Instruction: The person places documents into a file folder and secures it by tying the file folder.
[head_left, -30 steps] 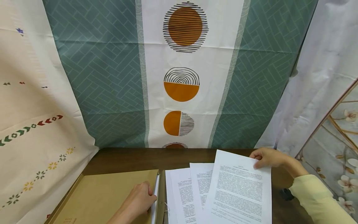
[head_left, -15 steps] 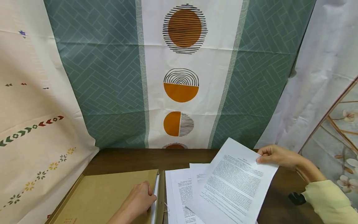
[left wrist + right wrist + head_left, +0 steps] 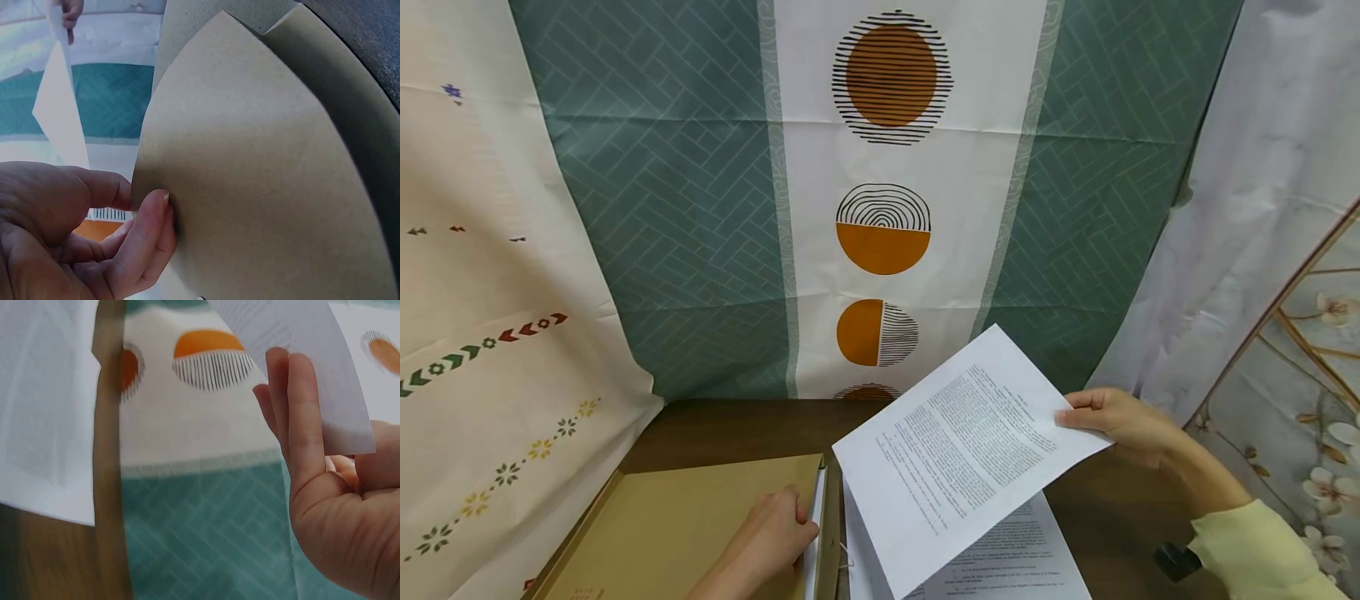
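My left hand grips the free edge of a brown document folder's cover at the lower left. In the left wrist view, thumb and fingers pinch the edge of that bent cardboard cover. White papers show along the folder's right side. My right hand pinches a printed sheet by its corner. The sheet is raised and tilted above other printed sheets on the table, covering part of them. In the right wrist view, the fingers lie straight along the sheet.
The dark wooden table ends against a green and white patterned cloth. A cream cloth hangs at the left, and a floral curtain at the right. A small black object is at the right sleeve.
The right hand has lifted the printed sheet and swung it left, turning it so its far end reaches toward the folder. More of the sheet beneath shows. The left hand stays in place.
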Available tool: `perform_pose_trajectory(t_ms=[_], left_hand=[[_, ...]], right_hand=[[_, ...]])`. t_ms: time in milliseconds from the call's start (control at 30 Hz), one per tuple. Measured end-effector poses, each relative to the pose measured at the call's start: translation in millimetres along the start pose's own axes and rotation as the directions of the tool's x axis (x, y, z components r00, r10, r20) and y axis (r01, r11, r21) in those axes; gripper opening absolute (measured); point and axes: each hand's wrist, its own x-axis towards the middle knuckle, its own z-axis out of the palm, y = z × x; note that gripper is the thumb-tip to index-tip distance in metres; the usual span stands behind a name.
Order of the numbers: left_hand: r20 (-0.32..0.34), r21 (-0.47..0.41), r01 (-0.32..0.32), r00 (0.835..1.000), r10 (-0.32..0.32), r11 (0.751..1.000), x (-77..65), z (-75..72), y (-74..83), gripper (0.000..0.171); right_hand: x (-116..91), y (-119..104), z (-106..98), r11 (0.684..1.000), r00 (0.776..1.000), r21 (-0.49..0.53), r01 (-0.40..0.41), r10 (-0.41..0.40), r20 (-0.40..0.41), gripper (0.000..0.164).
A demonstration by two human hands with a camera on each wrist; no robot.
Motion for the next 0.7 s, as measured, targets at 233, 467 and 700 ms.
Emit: perform_pose_trajectory(t_ms=[233,467,700], left_hand=[[0.007,0.002,0.04,0.999,-0.04,0.999,1.0,0.9,-0.3,0.018],[0.038,-0.02,0.093,0.995,-0.092,0.995,1.3,1.4,1.1,0.016],[0.025,-0.017,0.076,0.997,-0.076,0.997,0.3,0.3,0.0,0.015]], right_hand=[[5,5,26,1.0,0.999,0.027,-0.011,0.01,0.044,0.031],[5,7,47,0.999,1.0,0.027,-0.027,0.027,0.002,0.033],[-6,0,50,1.0,1.0,-0.005,-0.016,0.016,-0.008,0.033]])
